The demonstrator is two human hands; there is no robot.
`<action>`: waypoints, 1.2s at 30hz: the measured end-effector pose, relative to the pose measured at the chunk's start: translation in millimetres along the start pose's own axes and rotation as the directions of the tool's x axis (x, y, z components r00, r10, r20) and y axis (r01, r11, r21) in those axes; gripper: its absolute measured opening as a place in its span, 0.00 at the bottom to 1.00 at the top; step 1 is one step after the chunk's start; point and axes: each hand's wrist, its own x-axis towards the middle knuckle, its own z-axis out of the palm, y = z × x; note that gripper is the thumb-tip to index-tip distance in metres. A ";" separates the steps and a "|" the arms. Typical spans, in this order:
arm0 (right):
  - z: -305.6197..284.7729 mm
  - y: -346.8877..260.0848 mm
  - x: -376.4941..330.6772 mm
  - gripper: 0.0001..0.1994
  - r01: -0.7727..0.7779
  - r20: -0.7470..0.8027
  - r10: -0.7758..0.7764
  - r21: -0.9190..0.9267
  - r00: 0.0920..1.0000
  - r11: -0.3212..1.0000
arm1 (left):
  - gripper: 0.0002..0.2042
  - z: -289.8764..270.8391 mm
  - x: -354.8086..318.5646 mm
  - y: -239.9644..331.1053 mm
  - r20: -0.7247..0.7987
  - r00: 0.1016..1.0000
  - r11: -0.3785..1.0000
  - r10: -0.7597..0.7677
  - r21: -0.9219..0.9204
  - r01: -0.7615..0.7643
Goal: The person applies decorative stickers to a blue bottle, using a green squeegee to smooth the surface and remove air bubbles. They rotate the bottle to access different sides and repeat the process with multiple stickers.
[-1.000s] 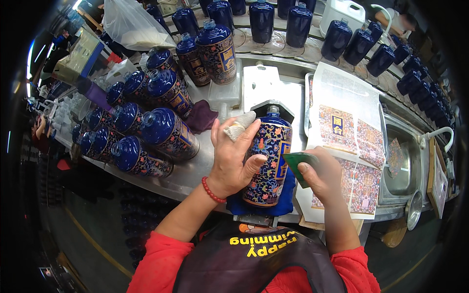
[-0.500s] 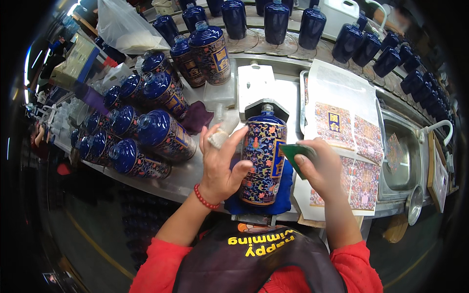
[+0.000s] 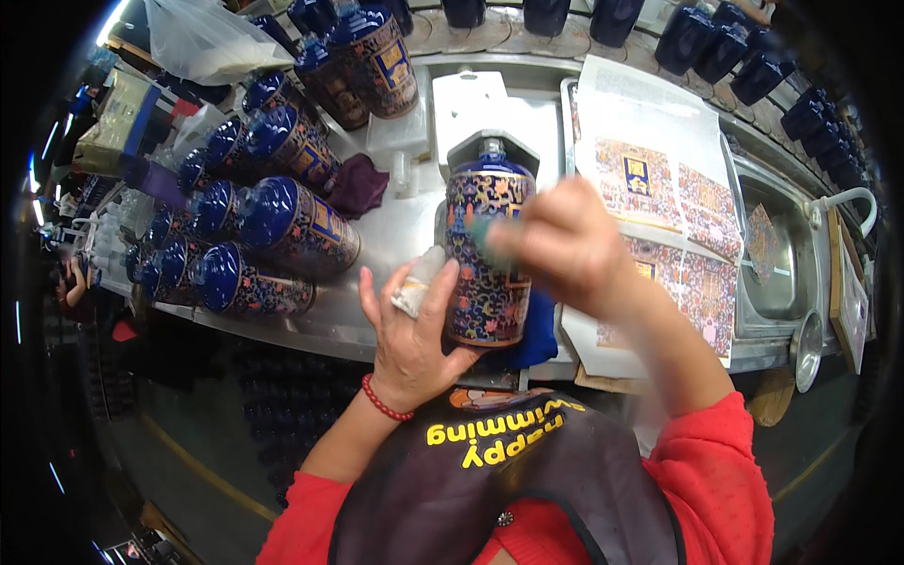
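Observation:
A dark blue bottle (image 3: 489, 268) with a colourful floral wrap lies before me, its neck resting in a grey holder (image 3: 507, 146). My left hand (image 3: 411, 325) is spread against its lower left side, thumb by the base. Something white, like a cloth or finger wrap (image 3: 416, 287), sits on the fingers of that hand. Over the bottle's upper middle, my right hand (image 3: 570, 247) is closed on a flat green scraper (image 3: 492, 237), both blurred by motion. Beneath the bottle's right side shows a blue cloth (image 3: 539, 330).
Floral-wrapped bottles (image 3: 297, 226) crowd the left, near a purple cloth (image 3: 358, 185). Printed floral sheets (image 3: 650, 179) lie on white paper at right, beside a metal sink (image 3: 767, 273). Several plain blue bottles (image 3: 617, 19) stand on a curved conveyor (image 3: 490, 36) behind.
My right hand has moved left with the green scraper, from beside the bottle to over it. My left hand has shifted down to the bottle's lower left side. The view has shifted too.

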 end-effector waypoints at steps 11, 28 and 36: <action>5.0 -25.4 -42.5 0.11 0.065 0.214 -0.191 0.487 0.958 0.871 | 0.47 7.4 -4.8 -5.8 -0.006 1.000 0.999 0.025 0.046 -0.025; 7.3 -15.7 -14.6 0.06 0.088 0.015 -0.088 -0.002 0.996 0.996 | 0.48 10.2 -3.7 1.5 -0.020 0.999 0.999 -0.046 -0.028 0.045; 7.2 1.8 11.0 0.09 -0.055 0.136 0.065 -0.077 0.989 0.995 | 0.49 7.6 -5.0 1.7 -0.013 0.999 0.999 -0.031 0.021 0.031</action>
